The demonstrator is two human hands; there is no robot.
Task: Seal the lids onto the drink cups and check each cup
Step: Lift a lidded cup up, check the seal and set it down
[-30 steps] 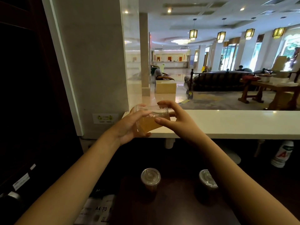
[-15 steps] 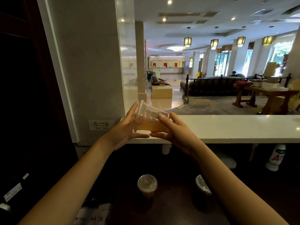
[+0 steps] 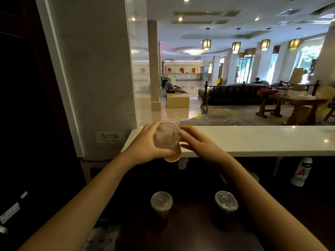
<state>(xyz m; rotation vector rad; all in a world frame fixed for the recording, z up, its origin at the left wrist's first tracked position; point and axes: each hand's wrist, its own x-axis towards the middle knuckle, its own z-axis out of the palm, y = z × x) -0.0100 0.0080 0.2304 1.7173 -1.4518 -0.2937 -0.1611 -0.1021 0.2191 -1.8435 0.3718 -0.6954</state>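
A clear plastic cup of amber drink is held in the air in front of the white counter, its lidded top turned toward me and its base pointing down and away. My left hand wraps around its left side and bottom. My right hand touches the cup's right rim with its fingertips. Two more lidded cups of dark drink stand upright on the dark table below, the left cup and the right cup.
A white counter runs across behind the held cup, with a marble pillar at its left. A white bottle with red print stands under the counter at the right. Printed papers lie at the table's near left.
The held cup has been turned from lying on its side to having its lid face me. My left hand shifted under it, and both hands dropped slightly.
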